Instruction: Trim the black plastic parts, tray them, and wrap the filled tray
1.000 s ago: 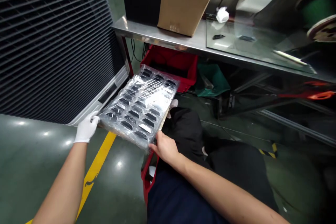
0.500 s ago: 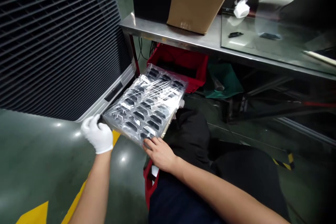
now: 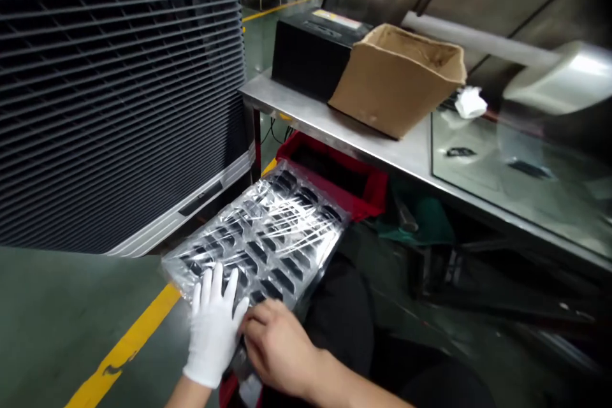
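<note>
Both hands (image 3: 215, 325) (image 3: 277, 347) pressed at the near edge of the wrapped tray (image 3: 268, 236). Left of the grip: open green floor (image 3: 57, 319), free. Beyond that, blocked by the tall stack of black trays (image 3: 115, 95). Ahead of the tray, a red bin (image 3: 335, 172) under the steel table (image 3: 382, 146). Above, table top crowded by a cardboard box (image 3: 396, 80).

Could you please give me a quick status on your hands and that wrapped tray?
Left hand, gloved, flat on the wrapped tray, near edge. Right hand, bare, at the same edge, grip unclear. Tray lies across the lap, nothing on top of it.
</note>
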Tool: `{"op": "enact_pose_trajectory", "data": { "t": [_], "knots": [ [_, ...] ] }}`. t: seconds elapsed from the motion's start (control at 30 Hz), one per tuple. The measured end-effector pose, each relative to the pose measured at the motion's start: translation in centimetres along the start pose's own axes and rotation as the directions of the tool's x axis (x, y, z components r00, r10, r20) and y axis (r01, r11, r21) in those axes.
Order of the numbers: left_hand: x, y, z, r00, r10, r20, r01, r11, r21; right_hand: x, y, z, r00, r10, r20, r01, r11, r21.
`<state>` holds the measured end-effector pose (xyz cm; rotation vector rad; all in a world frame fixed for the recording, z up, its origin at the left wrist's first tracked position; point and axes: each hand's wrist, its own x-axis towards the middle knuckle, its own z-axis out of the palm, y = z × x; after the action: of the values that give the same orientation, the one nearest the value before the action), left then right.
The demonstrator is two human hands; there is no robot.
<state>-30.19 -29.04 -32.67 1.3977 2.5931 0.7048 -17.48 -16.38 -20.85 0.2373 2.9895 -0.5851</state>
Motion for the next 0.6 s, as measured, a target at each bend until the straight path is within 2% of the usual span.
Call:
{"op": "enact_pose_trajectory", "data": {
  "t": [0.13, 0.23, 0.3, 0.37, 0.47, 0.6],
  "knots": [
    [0.0, 0.4, 0.5, 0.999, 0.002, -0.035, 0.0, 0.996, 0.084, 10.0, 9.8, -8.0, 0.998, 0.057, -0.032, -0.06, 0.995, -0.079],
    [0.2, 0.3, 1.0, 0.999, -0.003, -0.037, 0.009, 0.99, 0.144, 18.4, 15.7, -11.4, 0.998, 0.061, 0.015, -0.057, 0.985, -0.162],
    [0.4, 0.2, 1.2, 1.0, -0.004, -0.026, 0.009, 0.984, 0.178, 22.6, 17.7, -11.8, 0.992, 0.017, 0.126, 0.009, 0.979, -0.203],
    [0.5, 0.0, 1.3, 1.0, 0.003, -0.014, 0.0, 0.978, 0.208, 25.1, 18.5, -11.2, 0.968, -0.016, 0.251, 0.075, 0.97, -0.23],
    [0.6, -0.2, 1.2, 1.0, 0.009, 0.011, -0.011, 0.972, 0.233, 26.3, 18.7, -10.1, 0.927, -0.033, 0.375, 0.137, 0.957, -0.255],
    [0.6, -0.4, 1.1, 0.999, 0.01, 0.033, -0.018, 0.97, 0.241, 26.4, 19.2, -9.9, 0.915, -0.082, 0.395, 0.191, 0.951, -0.244]
  ]
}}
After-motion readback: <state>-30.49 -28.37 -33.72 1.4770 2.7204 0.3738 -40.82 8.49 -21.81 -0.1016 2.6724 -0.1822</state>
